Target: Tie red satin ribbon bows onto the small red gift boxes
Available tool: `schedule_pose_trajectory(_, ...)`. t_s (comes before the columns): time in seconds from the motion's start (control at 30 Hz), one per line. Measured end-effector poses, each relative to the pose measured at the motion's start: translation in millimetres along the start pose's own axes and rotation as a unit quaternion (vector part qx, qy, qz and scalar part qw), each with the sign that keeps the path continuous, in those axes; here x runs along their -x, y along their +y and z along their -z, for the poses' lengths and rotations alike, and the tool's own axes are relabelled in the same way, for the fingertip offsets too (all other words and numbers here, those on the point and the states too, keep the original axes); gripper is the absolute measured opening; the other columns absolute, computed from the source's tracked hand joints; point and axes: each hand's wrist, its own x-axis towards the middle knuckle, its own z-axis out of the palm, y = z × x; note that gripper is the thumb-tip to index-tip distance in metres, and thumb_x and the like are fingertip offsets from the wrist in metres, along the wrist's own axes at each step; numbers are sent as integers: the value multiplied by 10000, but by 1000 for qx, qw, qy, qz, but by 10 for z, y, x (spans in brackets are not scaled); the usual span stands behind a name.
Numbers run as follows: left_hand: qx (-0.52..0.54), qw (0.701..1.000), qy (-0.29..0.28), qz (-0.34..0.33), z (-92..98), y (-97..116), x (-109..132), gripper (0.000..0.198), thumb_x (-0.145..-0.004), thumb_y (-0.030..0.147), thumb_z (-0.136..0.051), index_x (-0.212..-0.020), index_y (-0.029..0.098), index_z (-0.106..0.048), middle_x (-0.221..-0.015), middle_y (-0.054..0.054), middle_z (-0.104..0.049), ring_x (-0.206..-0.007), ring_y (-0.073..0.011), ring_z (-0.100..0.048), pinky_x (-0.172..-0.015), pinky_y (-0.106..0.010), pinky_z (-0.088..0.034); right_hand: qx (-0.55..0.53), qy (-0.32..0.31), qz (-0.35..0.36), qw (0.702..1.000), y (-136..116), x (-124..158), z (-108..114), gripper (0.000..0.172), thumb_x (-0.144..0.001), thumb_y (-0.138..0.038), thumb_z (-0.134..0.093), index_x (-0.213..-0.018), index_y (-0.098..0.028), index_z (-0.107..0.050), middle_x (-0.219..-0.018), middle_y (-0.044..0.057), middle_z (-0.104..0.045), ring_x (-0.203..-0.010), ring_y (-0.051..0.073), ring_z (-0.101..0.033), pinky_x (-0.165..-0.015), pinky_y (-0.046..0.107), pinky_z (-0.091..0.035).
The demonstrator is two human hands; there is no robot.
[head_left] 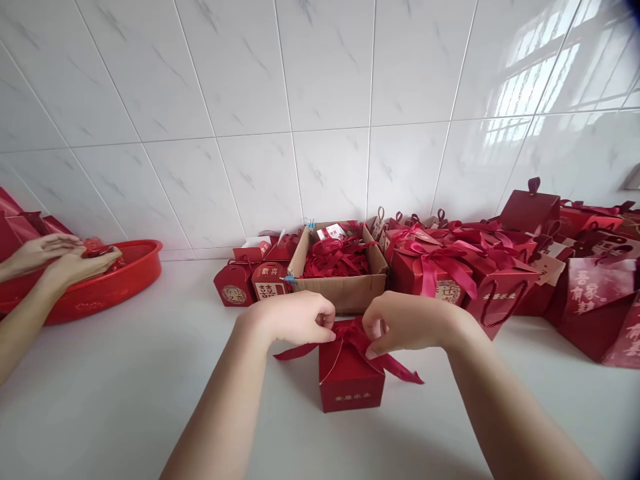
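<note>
A small red gift box (351, 383) with gold lettering stands upright on the white table in front of me. A dark red ribbon (400, 370) crosses its top, with one tail spread to each side. My left hand (295, 320) pinches the ribbon at the left of the box top. On the other side my right hand (403, 323) has its fingers closed on the ribbon too. The middle of the ribbon is partly hidden between my fingers, so I cannot tell whether it forms a knot or a bow.
Behind the gift box stands a cardboard box (337, 293) of red ribbons. Several finished-looking red boxes (433, 270) crowd the right; smaller boxes (233, 285) stand left of the cardboard. At far left, another person's hands (75, 260) work over a red plastic basket (110, 287). A tiled wall (330, 167) rises behind.
</note>
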Motion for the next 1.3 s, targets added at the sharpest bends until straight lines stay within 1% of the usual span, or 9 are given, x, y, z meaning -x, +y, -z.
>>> schedule_pose_trajectory(0.13, 1, 1000, -1, -4, -14, -11, -37, 180, -745, 402, -494, -752, 238, -567, -830, 4, -657, -697, -176, -589, -563, -274, -405, 6, 8, 14, 1000, 33, 36, 24, 130, -706, -289, -610, -651, -191, -544, -757, -7, -641, -625, 135, -549, -454, 215, -349)
schedule_pose_trajectory(0.27, 1, 1000, -13, 5, -24, -2, -56, 155, -716, 380, -519, -739, 238, -577, -783, 3, -651, -668, -180, -583, -530, -271, -393, -2, 7, 8, 1000, 51, 43, 51, 35, -692, -219, -586, -703, -194, -563, -763, -6, -663, -647, 138, -576, -470, 211, -369)
schedule_pose_trajectory(0.43, 2, 999, -27, 22, -22, 37, -46, 125, -656, 336, -561, -709, 228, -594, -746, -8, -648, -639, -183, -575, -501, -269, -379, -8, -9, 6, 1000, 108, -6, 51, 76, -660, -226, -611, -719, -187, -637, -789, 18, -693, -651, 160, -599, -496, 235, -391)
schedule_pose_trajectory(0.53, 3, 999, -33, 26, -21, 43, -49, 121, -620, 320, -580, -689, 228, -616, -746, -9, -660, -634, -182, -570, -494, -268, -376, -13, -27, 1, 1000, 168, -37, 33, 65, -645, -216, -603, -669, -180, -652, -712, 31, -691, -614, 170, -600, -478, 246, -385)
schedule_pose_trajectory(0.6, 3, 999, -37, 32, -21, 34, -53, 128, -600, 318, -588, -682, 232, -638, -748, -9, -668, -636, -183, -570, -494, -268, -378, -17, -38, -8, 999, 209, -50, 21, 58, -621, -221, -625, -641, -182, -663, -673, 30, -687, -593, 174, -599, -462, 245, -379)
schedule_pose_trajectory(0.77, -1, 998, -36, 50, -13, -29, -57, 138, -570, 319, -602, -666, 243, -667, -751, -4, -682, -649, -188, -570, -499, -268, -382, -32, -63, -28, 997, 306, -72, 9, 101, -548, -207, -677, -646, -195, -698, -674, 22, -694, -630, 194, -629, -457, 239, -387)
schedule_pose_trajectory(1.07, 15, 997, -59, 43, 17, -135, -105, 132, -573, 333, -627, -653, 237, -669, -718, 1, -678, -656, -172, -561, -521, -257, -368, -42, -51, -63, 996, 418, -13, 62, 153, -566, -276, -682, -693, -200, -720, -729, 26, -716, -672, 196, -639, -509, 246, -390)
schedule_pose_trajectory(1.23, 38, 995, -67, 58, 11, -141, -120, 110, -564, 303, -629, -641, 230, -657, -667, 6, -666, -663, -171, -573, -552, -256, -380, -57, -55, -47, 996, 450, -19, 62, 155, -572, -294, -702, -696, -201, -719, -749, 21, -718, -718, 202, -639, -537, 255, -404)
schedule_pose_trajectory(1.3, 29, 996, -56, 59, 10, -144, -125, 107, -554, 301, -620, -632, 228, -635, -668, 10, -649, -631, -165, -541, -517, -256, -354, -56, -65, -29, 996, 437, -6, 70, 120, -599, -277, -686, -687, -196, -697, -769, 20, -716, -731, 201, -641, -555, 259, -417)
